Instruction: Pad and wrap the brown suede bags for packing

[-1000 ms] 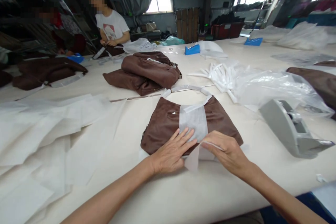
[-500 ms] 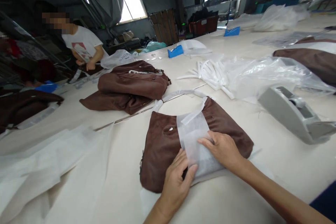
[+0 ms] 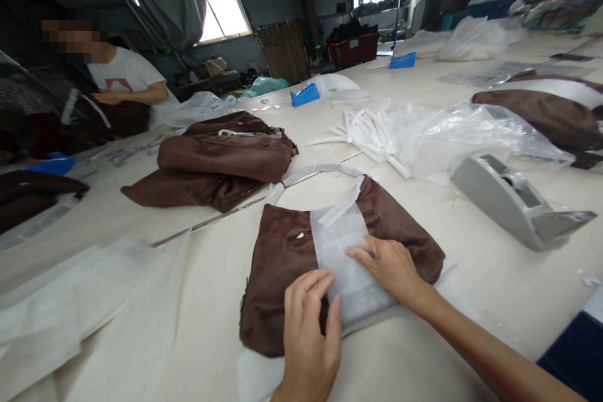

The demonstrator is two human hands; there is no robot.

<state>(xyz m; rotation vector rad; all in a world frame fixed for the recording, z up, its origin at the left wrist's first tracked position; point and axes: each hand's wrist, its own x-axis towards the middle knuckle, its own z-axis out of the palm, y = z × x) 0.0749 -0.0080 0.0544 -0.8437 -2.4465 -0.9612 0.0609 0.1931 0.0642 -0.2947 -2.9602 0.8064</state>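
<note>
A brown handbag lies on the pale table, its handle wrapped in white material and curved away at the top. A translucent white sheet runs over the middle of the bag. My right hand rests on the sheet, thumb and fingers pressing its surface, with nothing visibly gripped. Over the bag's lower front, at the sheet's left edge, my left hand is spread, thumb apart from the fingers, holding nothing.
A grey tape dispenser stands at right. Beyond are white strips, clear plastic and stacked brown bags. White sheets lie at left. A person stands at back left.
My left hand has lifted slightly off the sheet's edge and opened wider. My right hand stays on the sheet. The view has shifted a little, and the person's arms have moved.
</note>
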